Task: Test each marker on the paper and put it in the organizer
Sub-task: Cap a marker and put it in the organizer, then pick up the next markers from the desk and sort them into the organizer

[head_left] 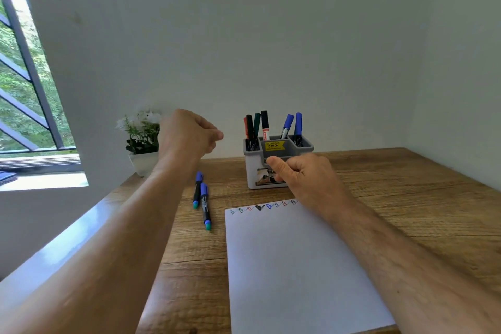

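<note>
Wood-grain brown counter (406,198) runs back to a white wall, with its left edge along a pale sill and bare board open on the right side. Near the wall stands a grey and white plastic organizer (279,163) with a yellow price sticker; red, green, black and blue markers stand upright in its compartments. A white sheet of paper (292,266) lies in front of it, a row of small coloured test marks along its far edge. Two blue-capped black markers (203,200) lie side by side on the counter just left of the paper. The left hand (187,135) hovers above them, its grip loosely curled and holding nothing. The right hand (301,173), also curled with thumb raised and nothing held, sits just before the organizer. A small white-flowered potted plant (142,141) stands at the far left corner.
</note>
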The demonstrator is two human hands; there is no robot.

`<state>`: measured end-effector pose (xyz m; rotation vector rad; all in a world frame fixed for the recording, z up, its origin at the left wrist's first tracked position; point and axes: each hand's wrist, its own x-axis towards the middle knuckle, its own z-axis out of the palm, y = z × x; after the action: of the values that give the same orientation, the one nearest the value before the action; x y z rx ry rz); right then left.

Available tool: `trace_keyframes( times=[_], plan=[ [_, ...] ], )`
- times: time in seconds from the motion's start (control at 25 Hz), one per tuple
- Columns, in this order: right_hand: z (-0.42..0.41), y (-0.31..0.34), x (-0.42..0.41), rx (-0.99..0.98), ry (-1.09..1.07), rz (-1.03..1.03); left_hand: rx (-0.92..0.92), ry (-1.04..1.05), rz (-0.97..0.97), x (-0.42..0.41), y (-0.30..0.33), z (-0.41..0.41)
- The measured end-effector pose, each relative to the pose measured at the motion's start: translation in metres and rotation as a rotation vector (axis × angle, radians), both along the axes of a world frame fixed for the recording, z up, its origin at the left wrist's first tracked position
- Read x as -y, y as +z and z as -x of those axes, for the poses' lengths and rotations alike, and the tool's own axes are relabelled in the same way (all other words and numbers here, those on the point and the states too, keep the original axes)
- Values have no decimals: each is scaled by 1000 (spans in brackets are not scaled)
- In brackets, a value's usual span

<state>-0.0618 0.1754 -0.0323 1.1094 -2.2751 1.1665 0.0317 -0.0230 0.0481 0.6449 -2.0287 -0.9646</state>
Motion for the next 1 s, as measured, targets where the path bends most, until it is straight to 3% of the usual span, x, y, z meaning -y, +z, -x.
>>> trace_keyframes(
  times=[0.2, 0.32, 0.68, 1.0],
  plan=[
    [-1, 0, -5, 13, -20, -8, 544, 158, 291, 6, -25, 0],
    [-4, 1, -7, 32, -11, -8, 738, 221, 412, 2, -37, 3],
    [-6, 3, -5, 48, 13, -29, 869, 150, 397, -5, -47, 10],
    [-7, 4, -4, 41, 27, -35, 868, 117, 386, -11, -45, 11]
  ],
)
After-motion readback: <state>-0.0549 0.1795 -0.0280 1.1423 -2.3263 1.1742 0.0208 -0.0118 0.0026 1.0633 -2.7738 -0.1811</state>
